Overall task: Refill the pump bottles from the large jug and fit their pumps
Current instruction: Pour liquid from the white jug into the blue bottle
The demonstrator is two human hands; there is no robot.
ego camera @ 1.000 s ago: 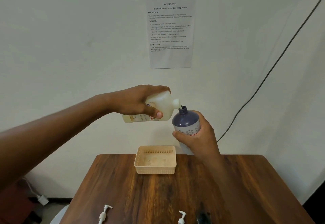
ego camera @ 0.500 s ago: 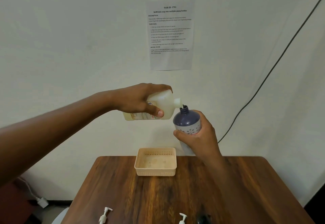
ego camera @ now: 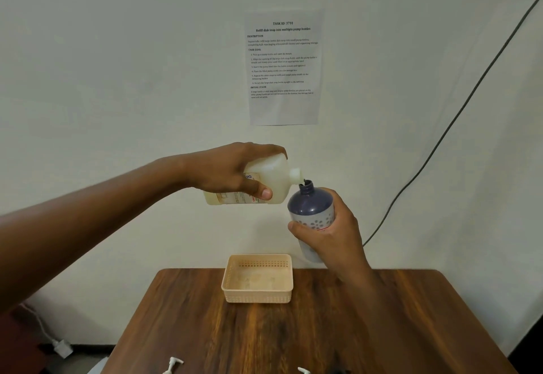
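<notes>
My left hand point(ego camera: 232, 172) grips the large cream-coloured jug point(ego camera: 276, 181), held on its side above the table with its spout pointing right. The spout sits just over the open neck of a dark blue pump bottle point(ego camera: 310, 206) with a dotted white lower half. My right hand point(ego camera: 332, 235) is wrapped around that bottle's body and holds it nearly upright, tilted slightly toward the jug. Two white pumps lie at the table's near edge, one on the left point(ego camera: 173, 365) and one in the middle point(ego camera: 304, 370), both partly cut off.
A peach slotted basket point(ego camera: 226, 282) stands at the back of the brown wooden table point(ego camera: 382, 329), below both hands. A printed task sheet point(ego camera: 283, 68) is taped to the wall. A black cable point(ego camera: 440, 138) runs down the wall on the right.
The jug and the blue bottle stay together, held mouth to mouth. Both hands appear slightly lower in the view, along with the wall sheet, so the camera tilted up.
</notes>
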